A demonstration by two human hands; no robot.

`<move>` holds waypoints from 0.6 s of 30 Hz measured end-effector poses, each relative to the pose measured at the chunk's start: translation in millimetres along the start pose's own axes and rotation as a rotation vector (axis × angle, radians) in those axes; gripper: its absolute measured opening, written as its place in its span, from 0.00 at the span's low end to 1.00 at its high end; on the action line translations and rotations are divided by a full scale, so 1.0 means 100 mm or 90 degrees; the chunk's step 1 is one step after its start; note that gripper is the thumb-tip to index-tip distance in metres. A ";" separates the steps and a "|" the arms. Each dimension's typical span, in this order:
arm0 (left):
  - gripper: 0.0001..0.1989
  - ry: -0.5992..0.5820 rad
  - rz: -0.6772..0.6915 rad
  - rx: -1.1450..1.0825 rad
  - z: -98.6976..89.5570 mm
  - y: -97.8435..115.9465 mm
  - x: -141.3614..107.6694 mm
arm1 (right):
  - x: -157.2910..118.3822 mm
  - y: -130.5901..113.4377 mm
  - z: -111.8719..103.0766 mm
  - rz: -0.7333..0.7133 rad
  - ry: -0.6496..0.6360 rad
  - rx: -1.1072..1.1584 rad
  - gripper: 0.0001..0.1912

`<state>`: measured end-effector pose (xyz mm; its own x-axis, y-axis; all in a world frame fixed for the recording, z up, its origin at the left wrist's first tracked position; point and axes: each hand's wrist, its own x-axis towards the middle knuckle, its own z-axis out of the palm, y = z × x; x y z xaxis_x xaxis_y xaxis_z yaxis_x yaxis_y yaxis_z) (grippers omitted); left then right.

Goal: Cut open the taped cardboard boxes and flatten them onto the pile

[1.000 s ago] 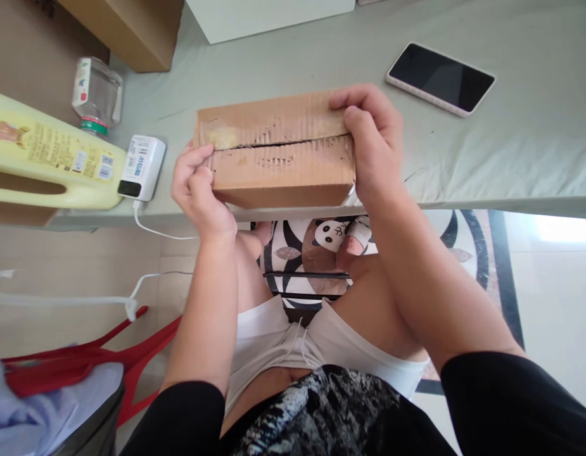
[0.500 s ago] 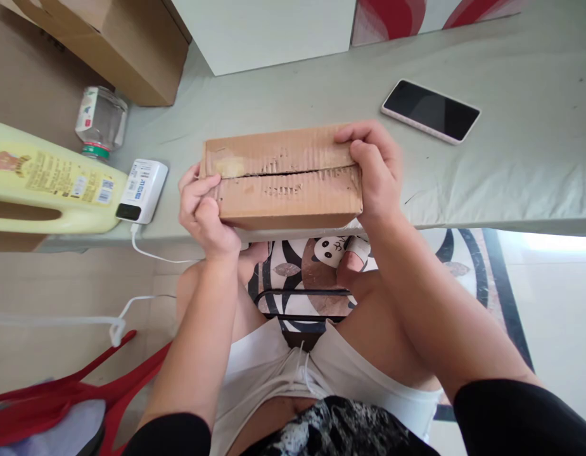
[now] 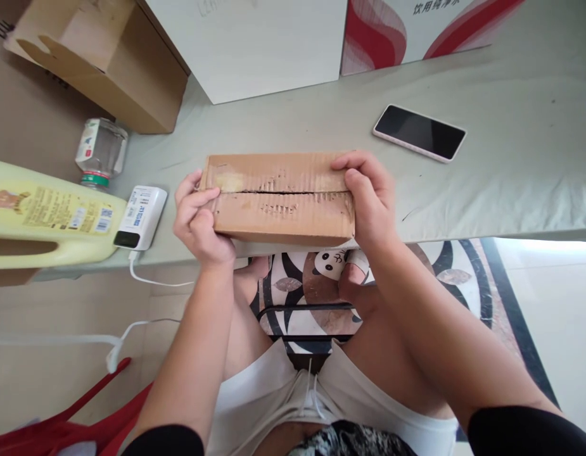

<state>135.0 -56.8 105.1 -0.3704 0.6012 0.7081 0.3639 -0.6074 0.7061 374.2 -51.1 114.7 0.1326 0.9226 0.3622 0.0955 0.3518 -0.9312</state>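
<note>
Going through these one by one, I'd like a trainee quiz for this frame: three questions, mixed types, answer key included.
1. True or false: the left hand and the right hand hold opposite ends of the brown rectangular cardboard box.
2. Which lies on the pale grey-green cloth, to the right of the box?
A) Yellow plastic jug
B) Black-screened phone with a pale rim
C) Clear bottle with a green cap
3. What is attached to the near end of the white block-shaped device?

Key: 1. True. 2. B. 3. A thin white cable.
</note>
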 end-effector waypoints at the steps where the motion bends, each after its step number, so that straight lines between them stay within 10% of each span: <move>1: 0.18 -0.010 -0.002 -0.018 0.01 -0.04 0.06 | -0.01 -0.01 0.01 -0.006 0.004 -0.009 0.09; 14: 0.16 -0.029 -0.058 -0.061 0.04 -0.20 0.22 | -0.10 0.09 0.02 0.011 0.008 -0.054 0.24; 18: 0.14 0.075 -0.223 -0.139 0.00 -0.28 0.36 | -0.05 0.15 0.04 0.060 -0.016 -0.070 0.27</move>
<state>111.4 -18.2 111.4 -0.5388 0.7352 0.4113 0.0138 -0.4804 0.8769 371.3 -50.0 99.2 0.1216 0.9549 0.2708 0.1921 0.2451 -0.9503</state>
